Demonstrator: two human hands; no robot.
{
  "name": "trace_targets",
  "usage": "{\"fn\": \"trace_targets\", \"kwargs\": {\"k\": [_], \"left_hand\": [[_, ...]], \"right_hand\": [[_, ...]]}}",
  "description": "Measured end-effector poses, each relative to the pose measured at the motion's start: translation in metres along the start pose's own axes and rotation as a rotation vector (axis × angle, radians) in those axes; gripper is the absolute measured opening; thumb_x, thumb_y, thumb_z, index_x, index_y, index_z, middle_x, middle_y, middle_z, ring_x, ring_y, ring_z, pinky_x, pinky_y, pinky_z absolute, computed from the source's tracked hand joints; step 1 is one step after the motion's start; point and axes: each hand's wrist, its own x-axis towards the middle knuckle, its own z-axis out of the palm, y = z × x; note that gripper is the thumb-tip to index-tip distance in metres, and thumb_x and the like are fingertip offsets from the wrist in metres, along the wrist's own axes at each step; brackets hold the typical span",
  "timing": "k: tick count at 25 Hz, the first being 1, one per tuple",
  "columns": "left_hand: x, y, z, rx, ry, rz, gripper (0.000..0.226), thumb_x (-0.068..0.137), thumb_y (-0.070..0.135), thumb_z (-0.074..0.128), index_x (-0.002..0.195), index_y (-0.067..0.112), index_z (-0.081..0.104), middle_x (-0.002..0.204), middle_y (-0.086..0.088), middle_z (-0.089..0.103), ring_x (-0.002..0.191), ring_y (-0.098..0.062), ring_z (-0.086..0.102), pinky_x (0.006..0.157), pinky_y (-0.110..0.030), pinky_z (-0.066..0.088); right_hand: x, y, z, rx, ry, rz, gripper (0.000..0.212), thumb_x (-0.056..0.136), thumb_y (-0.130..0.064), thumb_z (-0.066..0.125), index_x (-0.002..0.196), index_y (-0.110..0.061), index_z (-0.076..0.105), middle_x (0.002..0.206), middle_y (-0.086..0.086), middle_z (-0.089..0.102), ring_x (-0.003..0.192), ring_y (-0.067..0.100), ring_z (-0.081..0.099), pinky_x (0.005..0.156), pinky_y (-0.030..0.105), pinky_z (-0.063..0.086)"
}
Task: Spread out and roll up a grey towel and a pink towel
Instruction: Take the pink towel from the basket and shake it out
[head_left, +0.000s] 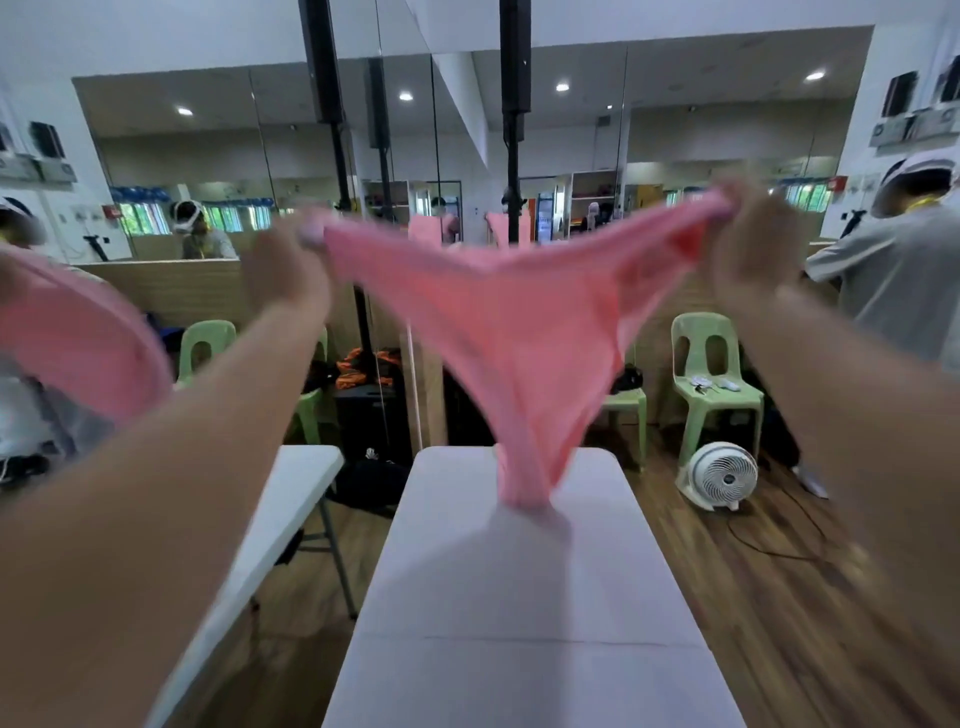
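step: spreading pink towel, grey towel not in view | grip: left hand and right hand each pinch a top corner, held high | towel: soft, sagging to a V, tip touching white counter far end | next: lower it flat, smooth, roll

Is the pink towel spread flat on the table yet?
No. The pink towel hangs bunched between left hand and right hand, above the table.
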Motion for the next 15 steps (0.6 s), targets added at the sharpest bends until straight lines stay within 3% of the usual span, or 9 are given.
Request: {"fn": "trace_targets", "kwargs": {"k": [2, 4, 6, 9, 12, 15], "left_hand": [[0.030, 0.017, 0.000, -0.175, 0.132, 0.078, 0.032, 0.100, 0.023, 0.043, 0.124, 0.027, 0.064, 0.118, -0.002, 0.070, 0.103, -0.017, 0.063, 0.085, -0.029, 0.052], [0.030, 0.012, 0.000, -0.210, 0.179, 0.244, 0.040, 0.096, 0.017, 0.044, 0.130, 0.029, 0.060, 0.120, 0.000, 0.070, 0.102, -0.014, 0.063, 0.081, -0.025, 0.050], [0.006, -0.016, 0.003, -0.167, 0.152, 0.319, 0.038, 0.096, 0.016, 0.047, 0.130, 0.023, 0.059, 0.110, -0.008, 0.071, 0.092, -0.020, 0.062, 0.072, -0.028, 0.047], [-0.036, -0.078, 0.010, 0.149, -0.068, 0.419, 0.037, 0.093, 0.012, 0.059, 0.127, 0.024, 0.065, 0.095, -0.015, 0.070, 0.085, -0.032, 0.060, 0.070, -0.042, 0.050], [-0.085, -0.136, 0.011, 0.512, -0.317, 0.464, 0.034, 0.089, 0.017, 0.065, 0.117, 0.035, 0.070, 0.081, -0.004, 0.057, 0.078, -0.029, 0.051, 0.068, -0.041, 0.046], [-0.128, -0.163, 0.001, 0.811, -0.584, 0.399, 0.035, 0.094, 0.026, 0.049, 0.121, 0.044, 0.063, 0.108, 0.000, 0.064, 0.100, -0.025, 0.056, 0.082, -0.040, 0.048]], "right_hand": [[0.058, -0.045, -0.028, 0.116, 0.141, -0.051, 0.039, 0.089, -0.027, 0.039, 0.115, -0.022, 0.068, 0.104, 0.001, 0.071, 0.095, 0.019, 0.062, 0.086, 0.036, 0.052], [0.063, -0.043, -0.044, 0.060, 0.133, -0.101, 0.040, 0.091, -0.023, 0.039, 0.118, -0.023, 0.067, 0.108, 0.004, 0.071, 0.099, 0.022, 0.064, 0.078, 0.028, 0.048], [0.038, -0.003, -0.054, -0.066, 0.080, -0.181, 0.033, 0.094, -0.017, 0.043, 0.117, -0.017, 0.067, 0.104, 0.012, 0.071, 0.088, 0.026, 0.062, 0.069, 0.025, 0.038], [-0.004, 0.080, -0.053, -0.311, -0.113, -0.234, 0.022, 0.094, -0.020, 0.050, 0.109, -0.020, 0.066, 0.092, 0.014, 0.070, 0.073, 0.026, 0.058, 0.066, 0.032, 0.044], [-0.068, 0.146, -0.056, -0.656, -0.427, -0.204, 0.020, 0.088, -0.017, 0.052, 0.097, -0.028, 0.066, 0.087, 0.006, 0.068, 0.077, 0.030, 0.064, 0.064, 0.037, 0.053], [-0.138, 0.178, -0.056, -0.791, -0.610, -0.185, 0.017, 0.089, -0.024, 0.052, 0.095, -0.033, 0.065, 0.095, -0.002, 0.068, 0.089, 0.024, 0.065, 0.064, 0.033, 0.047]]}}
